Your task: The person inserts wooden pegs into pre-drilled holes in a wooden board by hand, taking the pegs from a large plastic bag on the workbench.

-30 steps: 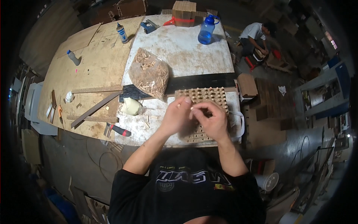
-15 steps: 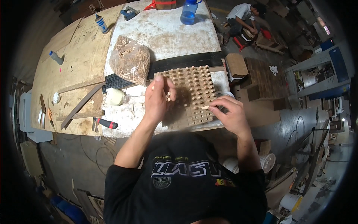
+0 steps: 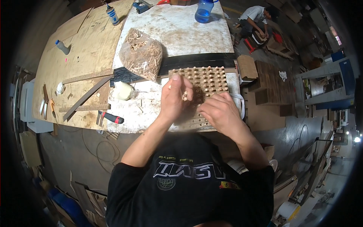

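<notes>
A square wooden board (image 3: 216, 80) with rows of holes lies near the table's front edge. Short wooden dowels (image 3: 209, 69) stand upright in many of its holes, while several nearer holes look bare. Over the board's left side, my left hand (image 3: 174, 99) is curled around a few loose dowels, whose pale ends show between the fingers. My right hand (image 3: 221, 113) is low over the board's near part, fingers pinched together and pointing left. Whatever sits between those fingertips is hidden. Beyond my left hand rests a clear plastic bag (image 3: 141, 56) full of dowels.
On the left lie a red-and-black handled tool (image 3: 112, 118), wooden strips (image 3: 89, 99) and a pale wrapped lump (image 3: 123, 90). Bottles (image 3: 112, 16), a blue jug (image 3: 204, 12) and a nail gun (image 3: 142, 6) stand farther back. A person (image 3: 257, 22) works low at the far right.
My right hand has moved left and inward over the board. The dowel seen in its fingertips before is now out of sight. My left hand still holds its dowels. The whole view has shifted slightly.
</notes>
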